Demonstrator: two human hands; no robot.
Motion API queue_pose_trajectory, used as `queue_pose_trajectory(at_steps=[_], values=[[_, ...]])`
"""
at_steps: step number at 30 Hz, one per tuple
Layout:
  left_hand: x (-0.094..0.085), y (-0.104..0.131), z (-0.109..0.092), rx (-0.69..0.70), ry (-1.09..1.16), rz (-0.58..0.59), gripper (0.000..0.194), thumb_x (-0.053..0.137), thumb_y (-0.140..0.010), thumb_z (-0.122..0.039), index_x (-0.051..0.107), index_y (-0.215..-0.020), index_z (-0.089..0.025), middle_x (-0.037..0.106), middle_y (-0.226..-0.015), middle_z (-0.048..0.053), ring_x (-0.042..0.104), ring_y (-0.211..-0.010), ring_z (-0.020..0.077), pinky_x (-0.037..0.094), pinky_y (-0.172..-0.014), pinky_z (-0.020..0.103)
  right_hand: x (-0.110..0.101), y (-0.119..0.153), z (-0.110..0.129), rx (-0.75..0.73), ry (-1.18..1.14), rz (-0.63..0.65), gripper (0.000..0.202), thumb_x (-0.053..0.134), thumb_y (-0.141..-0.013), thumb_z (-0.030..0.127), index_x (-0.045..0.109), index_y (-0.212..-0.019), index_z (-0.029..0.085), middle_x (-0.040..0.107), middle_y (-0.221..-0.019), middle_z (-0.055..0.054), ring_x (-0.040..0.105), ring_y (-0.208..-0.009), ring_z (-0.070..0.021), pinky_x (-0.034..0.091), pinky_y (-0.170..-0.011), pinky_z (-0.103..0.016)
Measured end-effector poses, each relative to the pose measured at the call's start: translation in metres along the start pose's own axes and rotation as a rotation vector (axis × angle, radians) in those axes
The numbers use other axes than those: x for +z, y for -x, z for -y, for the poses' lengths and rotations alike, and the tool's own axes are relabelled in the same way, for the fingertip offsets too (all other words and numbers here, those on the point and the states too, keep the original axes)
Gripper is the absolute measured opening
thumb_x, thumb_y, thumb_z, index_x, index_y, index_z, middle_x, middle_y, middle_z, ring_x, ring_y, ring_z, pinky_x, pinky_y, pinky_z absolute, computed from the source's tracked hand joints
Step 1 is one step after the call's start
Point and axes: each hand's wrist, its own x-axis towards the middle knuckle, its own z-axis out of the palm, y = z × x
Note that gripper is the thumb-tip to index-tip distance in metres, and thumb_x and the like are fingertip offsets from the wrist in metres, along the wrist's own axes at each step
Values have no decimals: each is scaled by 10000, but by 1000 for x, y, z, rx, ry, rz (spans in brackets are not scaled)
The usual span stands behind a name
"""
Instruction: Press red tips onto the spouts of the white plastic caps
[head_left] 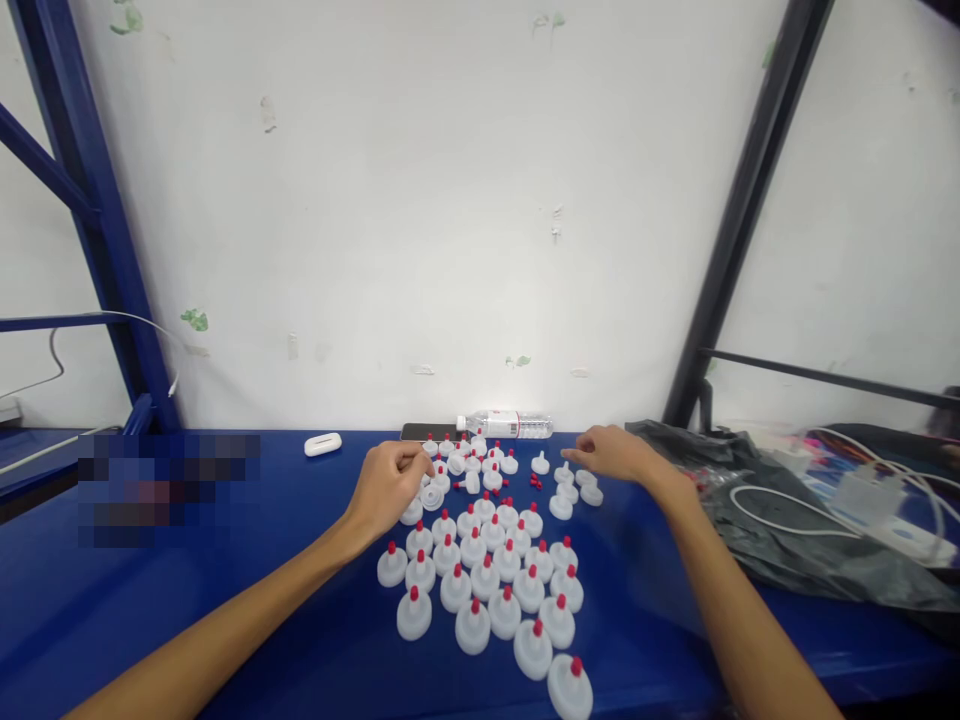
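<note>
A: Nearest, white pieces [472, 630] stand on the blue surface [637, 600], this side of both hands; round, cloudy bases, red tips!
B: Beyond, the left hand [386, 485] curls, fingers bunched; the right hand [611, 452] bends fingers beside uncapped pieces [560, 507]; whether either grips, I can't tell!

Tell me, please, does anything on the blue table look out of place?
Yes: a white piece lies tipped near the left hand, unlike the upright ones in front. The clear bottle also lies on its side.

Anything in the left hand [390, 487] is hidden — both forearms [247, 628] cut off below
</note>
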Motion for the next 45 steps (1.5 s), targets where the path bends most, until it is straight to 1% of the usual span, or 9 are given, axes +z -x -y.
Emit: queue_pose_trajectory(at_steps=[5, 9, 14, 19, 24, 28, 32, 38, 45], values=[[-5, 1, -1, 14, -55, -42, 323, 466, -846, -288, 661, -607, -191, 322, -451, -62, 314, -447, 119, 197, -498, 272, 5, 4, 26, -371, -442, 268, 386, 746, -771, 537, 757, -984, 216, 736, -772, -27, 616, -626, -161, 426, -544, -238], [-4, 2, -1, 59, -98, -30, 331, 453, -868, -278, 658, -621, -196, 335, -452, -63, 326, -443, 123, 223, -506, 279, 13, 6, 43, -488, -527, 423, 353, 787, -736, 481, 788, -954, 203, 754, -766, -24, 604, -593, -136, 417, -513, -214], [0, 4, -4, 198, -165, 21, 260, 487, -871, -244, 676, -696, -206, 552, -554, -26, 510, -586, 172, 375, -722, 329, 11, 6, 48, -423, -639, 243, 327, 742, -779, 493, 776, -871, 181, 733, -736, -37, 610, -591, -145, 460, -498, -221], [4, 8, -9, 468, -261, 90, 201, 538, -911, -248, 690, -1029, -191, 706, -855, 46, 588, -875, 240, 389, -859, 393, 12, 7, 61, -404, -804, 22, 360, 734, -801, 521, 745, -915, 179, 738, -787, -50, 661, -582, -163, 514, -545, -261], [5, 9, -9, 593, -350, 125, 412, 653, -903, -392, 631, -1257, -182, 718, -1081, 98, 577, -1012, 272, 402, -917, 435, 28, 14, 90, -512, -961, 130, 326, 770, -792, 485, 749, -932, 192, 758, -821, -48, 706, -608, -171, 537, -600, -268], [7, 8, -7, 615, -378, 165, 365, 679, -891, -405, 670, -1175, -175, 727, -1010, 94, 596, -993, 270, 421, -906, 442, 38, 17, 102, -514, -1041, 150, 336, 760, -807, 494, 742, -970, 200, 759, -860, -45, 703, -594, -168, 514, -547, -253], [8, 7, -5, 632, -415, 128, 333, 645, -917, -323, 648, -1213, -170, 724, -1027, 104, 601, -990, 270, 430, -905, 447, 42, 16, 103, -520, -897, 22, 330, 686, -877, 517, 740, -992, 213, 756, -824, -31, 671, -558, -155, 505, -574, -264], [7, 6, -5, 685, -452, 94, 328, 601, -940, -236, 615, -1265, -190, 703, -1086, 96, 581, -1002, 256, 443, -892, 431, 40, 20, 108, -694, -223, -254, 299, 500, -1028, 426, 692, -1175, 250, 769, -1029, -58, 709, -840, -209, 415, -686, -273], [9, 5, -8, 720, -491, 70, 282, 607, -942, -248, 642, -1206, -156, 716, -1030, 88, 579, -961, 253, 439, -875, 443, 37, 23, 114, -680, 99, -359, 236, 502, -1041, 299, 689, -948, 188, 726, -901, -24, 636, -673, -138, 191, -523, -294]])
